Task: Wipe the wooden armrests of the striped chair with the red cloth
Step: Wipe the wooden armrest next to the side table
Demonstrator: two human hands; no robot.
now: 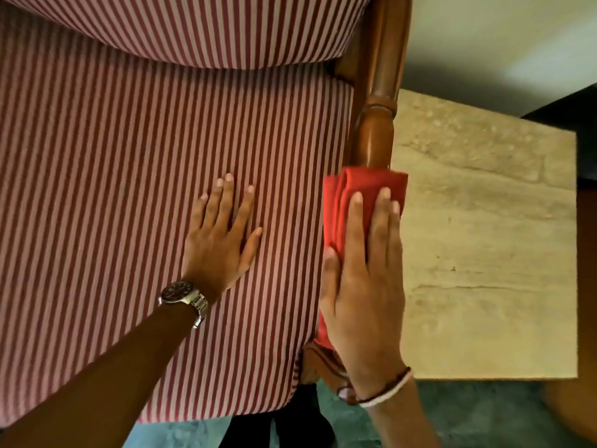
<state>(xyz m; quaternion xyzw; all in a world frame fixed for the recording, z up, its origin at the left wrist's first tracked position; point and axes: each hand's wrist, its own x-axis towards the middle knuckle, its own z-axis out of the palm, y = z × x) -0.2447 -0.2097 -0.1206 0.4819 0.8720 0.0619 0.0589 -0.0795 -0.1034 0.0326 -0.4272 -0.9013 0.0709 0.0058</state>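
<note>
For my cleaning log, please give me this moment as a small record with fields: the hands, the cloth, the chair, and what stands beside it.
right hand: right hand lies flat on the red cloth, pressing it onto the wooden armrest
left hand: left hand rests open on the striped seat cushion, holding nothing
wrist items: watch on left wrist; thread bracelet on right wrist
beside chair: stone-topped table
armrest ahead of cloth: bare, glossy

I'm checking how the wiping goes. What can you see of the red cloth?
The red cloth is folded into soft layers and draped over the chair's wooden armrest. The right hand lies flat on it, fingers extended, pressing it to the wood. Its far end shows beyond the fingertips; a strip shows below the thumb.
</note>
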